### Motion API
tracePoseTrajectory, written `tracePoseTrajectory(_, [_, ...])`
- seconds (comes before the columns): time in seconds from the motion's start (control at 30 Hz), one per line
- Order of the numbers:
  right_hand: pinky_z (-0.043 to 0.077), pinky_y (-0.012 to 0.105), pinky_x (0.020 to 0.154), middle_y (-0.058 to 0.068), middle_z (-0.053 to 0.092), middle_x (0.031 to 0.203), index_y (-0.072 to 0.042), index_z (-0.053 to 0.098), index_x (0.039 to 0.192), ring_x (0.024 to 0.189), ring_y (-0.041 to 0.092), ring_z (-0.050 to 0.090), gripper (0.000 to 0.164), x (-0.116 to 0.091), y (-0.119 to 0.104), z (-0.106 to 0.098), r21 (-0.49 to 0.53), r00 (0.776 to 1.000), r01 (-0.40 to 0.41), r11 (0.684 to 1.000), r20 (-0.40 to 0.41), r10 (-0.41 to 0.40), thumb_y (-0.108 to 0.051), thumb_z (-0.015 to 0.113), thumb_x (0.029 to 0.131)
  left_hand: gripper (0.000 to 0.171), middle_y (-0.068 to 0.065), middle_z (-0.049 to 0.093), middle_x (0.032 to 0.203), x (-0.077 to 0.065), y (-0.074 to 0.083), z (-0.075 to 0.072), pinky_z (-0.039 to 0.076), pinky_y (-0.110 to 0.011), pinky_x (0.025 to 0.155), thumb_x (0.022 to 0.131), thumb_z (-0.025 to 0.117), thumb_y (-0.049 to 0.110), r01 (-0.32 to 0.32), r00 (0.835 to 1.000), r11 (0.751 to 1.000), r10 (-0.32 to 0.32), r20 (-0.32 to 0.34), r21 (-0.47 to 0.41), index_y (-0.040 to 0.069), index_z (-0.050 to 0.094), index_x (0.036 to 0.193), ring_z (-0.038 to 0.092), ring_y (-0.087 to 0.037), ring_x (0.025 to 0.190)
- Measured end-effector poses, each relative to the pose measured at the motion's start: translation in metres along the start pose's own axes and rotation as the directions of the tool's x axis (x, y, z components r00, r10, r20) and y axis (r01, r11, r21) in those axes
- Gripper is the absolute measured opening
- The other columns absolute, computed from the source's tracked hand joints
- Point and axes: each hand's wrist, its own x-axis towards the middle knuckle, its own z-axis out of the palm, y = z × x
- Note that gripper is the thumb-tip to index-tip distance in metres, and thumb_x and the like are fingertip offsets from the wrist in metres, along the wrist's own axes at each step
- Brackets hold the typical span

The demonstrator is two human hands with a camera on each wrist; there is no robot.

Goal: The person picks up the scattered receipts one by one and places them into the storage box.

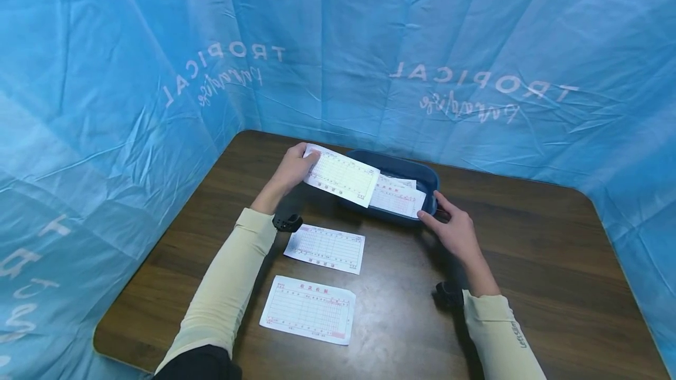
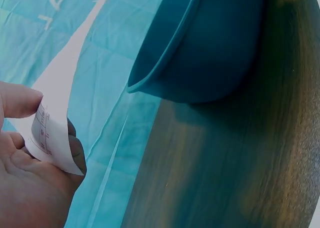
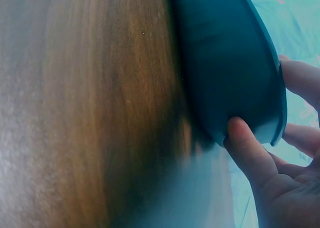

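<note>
My left hand (image 1: 294, 168) pinches the left end of a printed receipt slip (image 1: 342, 175), thumb on top. The slip is raised and slants across the left part of a dark blue bin (image 1: 393, 163). In the left wrist view the held slip (image 2: 59, 83) bends between thumb and fingers, beside the bin's outer wall (image 2: 215, 53). My right hand (image 1: 453, 228) grips the bin's right end, its thumb on the outer wall and its fingers at the rim, as the right wrist view shows of the bin (image 3: 230, 63). Inside the bin lie more slips (image 1: 398, 197), partly covered by the held one.
Two more slips lie on the wooden table (image 1: 533, 251) in front of the bin: one slip (image 1: 326, 249) near the left forearm, another slip (image 1: 308, 311) closer to me. A blue printed curtain (image 1: 338, 46) hangs behind the table and along both sides.
</note>
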Motion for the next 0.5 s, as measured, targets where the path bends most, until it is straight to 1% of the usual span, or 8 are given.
tracePoseTrajectory(0.17, [0.036, 0.059, 0.097, 0.02, 0.037, 0.147, -0.022, 0.026, 0.153, 0.129, 0.038, 0.042, 0.082, 0.0, 0.001, -0.002, -0.001, 1.0, 0.009, 1.0, 0.014, -0.009, -0.06, 0.059, 0.087, 0.037, -0.011, 0.058, 0.103, 0.004, 0.001, 0.006, 0.048, -0.036, 0.073, 0.102, 0.046, 0.027, -0.004, 1.0, 1.0, 0.004, 0.01, 0.005, 0.003, 0.049, 0.13, 0.058, -0.024, 0.087])
tracePoseTrajectory(0.33, [0.035, 0.059, 0.097, 0.022, 0.038, 0.146, -0.023, 0.025, 0.153, 0.129, 0.039, 0.041, 0.082, 0.0, 0.0, -0.002, -0.006, 1.0, 0.007, 1.0, 0.017, -0.007, -0.06, 0.058, 0.087, 0.037, -0.01, 0.058, 0.103, 0.006, -0.001, 0.011, 0.049, -0.034, 0.072, 0.102, 0.046, 0.028, -0.004, 1.0, 1.0, 0.004, -0.01, 0.007, 0.003, 0.049, 0.129, 0.059, -0.024, 0.087])
tracePoseTrajectory(0.4, [0.035, 0.059, 0.097, 0.022, 0.038, 0.146, -0.022, 0.025, 0.153, 0.129, 0.039, 0.041, 0.082, 0.0, 0.0, -0.002, -0.01, 1.0, 0.006, 1.0, 0.015, -0.006, -0.059, 0.058, 0.087, 0.036, -0.011, 0.058, 0.103, 0.006, -0.003, 0.014, 0.049, -0.034, 0.072, 0.102, 0.046, 0.027, -0.004, 1.0, 1.0, 0.004, -0.022, -0.008, 0.002, 0.05, 0.128, 0.06, -0.024, 0.087])
tracePoseTrajectory(0.5, [0.036, 0.059, 0.097, 0.023, 0.04, 0.145, -0.022, 0.025, 0.153, 0.128, 0.039, 0.042, 0.082, -0.001, 0.0, 0.0, -0.022, 1.0, 0.001, 1.0, 0.006, -0.001, -0.059, 0.058, 0.088, 0.036, -0.011, 0.059, 0.103, 0.006, -0.004, 0.019, 0.049, -0.034, 0.072, 0.102, 0.046, 0.026, 0.0, 1.0, 0.999, -0.001, -0.022, -0.032, 0.002, 0.05, 0.127, 0.06, -0.024, 0.087])
